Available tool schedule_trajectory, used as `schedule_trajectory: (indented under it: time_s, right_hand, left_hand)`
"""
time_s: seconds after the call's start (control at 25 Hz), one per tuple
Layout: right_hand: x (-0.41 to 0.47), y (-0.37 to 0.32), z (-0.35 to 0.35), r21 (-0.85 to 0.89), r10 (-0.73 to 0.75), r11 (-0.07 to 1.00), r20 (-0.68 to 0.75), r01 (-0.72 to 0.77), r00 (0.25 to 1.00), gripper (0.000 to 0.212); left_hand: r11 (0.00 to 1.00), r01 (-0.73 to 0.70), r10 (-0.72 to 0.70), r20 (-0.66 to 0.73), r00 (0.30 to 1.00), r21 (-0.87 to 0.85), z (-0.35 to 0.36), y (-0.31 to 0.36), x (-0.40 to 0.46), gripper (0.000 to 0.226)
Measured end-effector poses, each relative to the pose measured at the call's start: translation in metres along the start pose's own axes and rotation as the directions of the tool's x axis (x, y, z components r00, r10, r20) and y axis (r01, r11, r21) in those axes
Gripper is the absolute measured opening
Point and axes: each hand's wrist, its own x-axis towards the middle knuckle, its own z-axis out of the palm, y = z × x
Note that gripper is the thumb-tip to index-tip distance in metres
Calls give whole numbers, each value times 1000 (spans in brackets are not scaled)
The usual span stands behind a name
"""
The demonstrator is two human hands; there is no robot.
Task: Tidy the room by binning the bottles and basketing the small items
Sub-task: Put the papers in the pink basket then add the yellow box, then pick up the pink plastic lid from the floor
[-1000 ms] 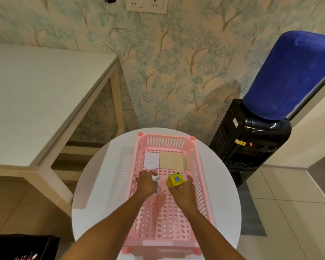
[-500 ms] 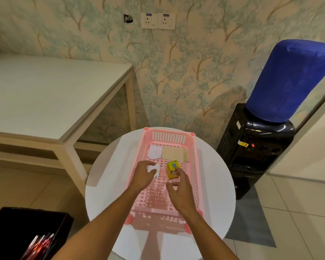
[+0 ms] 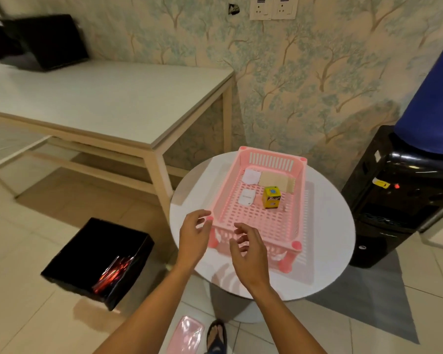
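- both hands are empty, with loose, half-bent fingers. the left hand (image 3: 193, 235) hangs by the near left corner of the pink basket (image 3: 298, 213). the right hand (image 3: 248, 251) hangs in front of its near wall.
- the basket sits on the round white table (image 3: 327, 264). it holds four small things, i count: a yellow box (image 3: 271, 197), a white pack (image 3: 247, 197) left of it, a white card (image 3: 251, 176) and a tan card (image 3: 275, 179) at the far end.
- one black bin (image 3: 69, 254) stands on the floor to the left. red shiny things lie inside; i think they are bottles, but they are too blurry to count.
- one pink flat thing (image 3: 186, 334) lies on the floor near a sandal (image 3: 216, 334).
- i think the step now is to look for what is left. the pink thing may be next: bend low, pinch it by its edges, and set it flat in the basket, not on top of the yellow box.
- two black things stand around: a box (image 3: 44, 42) on the long table (image 3: 113, 103), and a water cooler (image 3: 399, 195) on the right.
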Motion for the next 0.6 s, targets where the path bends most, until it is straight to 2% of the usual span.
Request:
schedule_trajectory:
  time_s: [0.24, 0.44, 0.6]
  right_hand:
    - [-45, 4, 46, -46, -2, 999, 134, 8, 991, 42]
    - [-71, 19, 97, -108, 70, 993, 290, -40, 954, 38]
    - [-90, 31, 151, -194, 157, 977, 390, -86, 907, 42]
  left_hand:
    - [994, 99, -97, -37, 995, 41, -66, -50, -39, 20]
    - [978, 184, -180, -51, 982, 96, -123, -104, -40, 23]
    - [949, 266, -271, 8, 962, 170, -170, -157, -35, 21]
